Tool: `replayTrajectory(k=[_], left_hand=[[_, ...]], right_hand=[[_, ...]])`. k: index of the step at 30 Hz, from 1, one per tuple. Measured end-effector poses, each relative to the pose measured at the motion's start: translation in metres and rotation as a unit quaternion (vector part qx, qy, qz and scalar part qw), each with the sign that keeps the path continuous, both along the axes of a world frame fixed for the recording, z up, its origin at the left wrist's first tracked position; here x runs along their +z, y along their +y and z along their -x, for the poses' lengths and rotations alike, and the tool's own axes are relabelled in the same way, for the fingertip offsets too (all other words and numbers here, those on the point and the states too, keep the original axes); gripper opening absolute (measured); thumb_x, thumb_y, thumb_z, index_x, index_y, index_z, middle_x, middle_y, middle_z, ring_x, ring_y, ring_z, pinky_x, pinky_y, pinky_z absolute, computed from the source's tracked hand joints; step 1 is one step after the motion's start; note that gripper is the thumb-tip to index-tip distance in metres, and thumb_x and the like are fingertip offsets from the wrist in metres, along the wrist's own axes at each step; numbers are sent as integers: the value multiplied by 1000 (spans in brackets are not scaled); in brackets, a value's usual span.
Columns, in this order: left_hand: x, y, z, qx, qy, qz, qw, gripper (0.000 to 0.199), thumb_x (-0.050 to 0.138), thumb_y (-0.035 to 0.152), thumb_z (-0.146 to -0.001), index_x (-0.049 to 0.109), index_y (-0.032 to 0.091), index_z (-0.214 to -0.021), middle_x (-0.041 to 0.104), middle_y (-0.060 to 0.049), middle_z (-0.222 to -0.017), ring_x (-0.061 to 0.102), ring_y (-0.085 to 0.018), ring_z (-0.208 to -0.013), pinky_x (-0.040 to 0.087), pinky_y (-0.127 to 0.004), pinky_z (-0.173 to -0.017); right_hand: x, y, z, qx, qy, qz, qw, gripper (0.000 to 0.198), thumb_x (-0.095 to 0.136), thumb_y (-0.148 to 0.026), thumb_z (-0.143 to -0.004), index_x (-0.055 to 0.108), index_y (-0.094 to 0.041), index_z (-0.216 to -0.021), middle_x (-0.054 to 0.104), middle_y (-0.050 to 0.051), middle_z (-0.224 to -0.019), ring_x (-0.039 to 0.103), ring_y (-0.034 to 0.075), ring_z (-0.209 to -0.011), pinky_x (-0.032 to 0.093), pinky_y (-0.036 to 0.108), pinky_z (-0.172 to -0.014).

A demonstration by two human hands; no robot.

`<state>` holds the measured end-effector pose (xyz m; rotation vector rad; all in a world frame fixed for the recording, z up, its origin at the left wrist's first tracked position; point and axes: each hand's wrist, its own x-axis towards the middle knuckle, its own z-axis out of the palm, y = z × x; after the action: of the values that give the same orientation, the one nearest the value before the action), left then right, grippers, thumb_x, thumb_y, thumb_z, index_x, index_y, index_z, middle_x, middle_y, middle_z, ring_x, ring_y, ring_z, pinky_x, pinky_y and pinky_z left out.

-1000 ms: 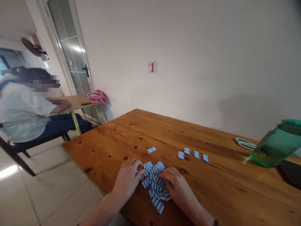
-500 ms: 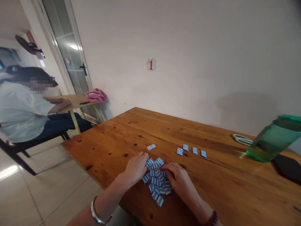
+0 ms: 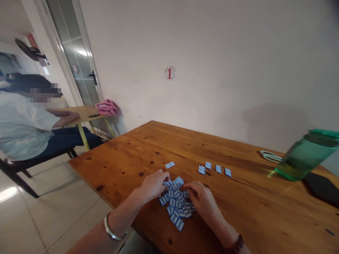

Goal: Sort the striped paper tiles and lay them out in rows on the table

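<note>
A loose heap of small flat blue-and-white cards (image 3: 176,203) lies near the front edge of the wooden table (image 3: 127,151). At its upper left, my left hand (image 3: 155,185) bends its fingers in a pinch at the edge of a card. My right hand (image 3: 202,197) is at the heap's right side, its fingers curled and the tips touching the cards; whatever sits under them is hidden. Beyond my left hand rests a single card (image 3: 170,164). Several similar pieces, among them one blue-and-white piece (image 3: 218,169), lie apart farther right.
A green translucent bottle (image 3: 304,155) stands at the right, beside a dark flat object (image 3: 321,188) and a coiled pale cable (image 3: 270,156). The wall is behind the table. At the left, a person (image 3: 23,123) sits by another table (image 3: 84,114) with a pink cloth (image 3: 108,107).
My left hand has shifted slightly, its fingers bending more over the heap's upper left. My right hand stays nearly in place. The view has turned a little.
</note>
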<state>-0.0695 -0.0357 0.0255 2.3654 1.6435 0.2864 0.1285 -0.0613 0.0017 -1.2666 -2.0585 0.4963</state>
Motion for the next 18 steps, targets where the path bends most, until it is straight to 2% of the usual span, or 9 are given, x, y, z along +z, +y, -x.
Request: replayTrajectory(k=[4, 8, 12, 14, 15, 18], left_hand=[[1, -3, -3, 25, -30, 10, 999, 19, 51, 15, -65, 51, 22, -83, 58, 0, -84, 55, -17, -78, 37, -25, -64], [-2, -6, -5, 44, -69, 19, 996, 27, 52, 12, -64, 49, 20, -89, 59, 0, -79, 55, -17, -74, 37, -25, -63], [1, -4, -7, 56, -201, -19, 978, 6, 51, 14, -68, 55, 19, -70, 60, 0, -70, 56, -17, -71, 39, -26, -66], [8, -2, -12, 63, -326, -5, 943, 8, 51, 17, -69, 56, 19, -63, 61, -1, -68, 58, -17, -71, 41, -26, -66], [12, -1, -15, 64, -399, 21, 915, 8, 50, 18, -70, 56, 18, -64, 62, -1, -68, 59, -17, -71, 42, -26, -65], [23, 3, -30, 76, -582, 130, 799, 4, 51, 16, -70, 54, 17, -71, 66, -3, -71, 62, -17, -68, 46, -26, -59]], right_hand=[[4, -4, 4, 2, -11, -4, 1000, 22, 42, -15, -81, 63, -20, -82, 65, 4, -82, 57, 17, -79, 41, 27, -72], [8, -11, 12, -28, -85, 2, 996, 13, 49, -21, -80, 62, -20, -81, 61, 4, -82, 54, 19, -81, 39, 28, -72], [10, -17, 22, -77, -180, 26, 980, 9, 56, -26, -75, 58, -21, -83, 60, 5, -89, 51, 22, -90, 36, 31, -72], [10, -17, 25, -86, -196, 38, 976, 11, 57, -27, -74, 56, -21, -84, 59, 5, -91, 50, 24, -91, 35, 31, -70], [9, -17, 26, -87, -196, 45, 976, 12, 57, -27, -74, 56, -21, -84, 59, 5, -91, 50, 24, -91, 34, 31, -70], [8, -15, 28, -79, -183, 71, 977, 9, 56, -25, -75, 55, -20, -82, 59, 4, -90, 50, 23, -89, 34, 31, -69]])
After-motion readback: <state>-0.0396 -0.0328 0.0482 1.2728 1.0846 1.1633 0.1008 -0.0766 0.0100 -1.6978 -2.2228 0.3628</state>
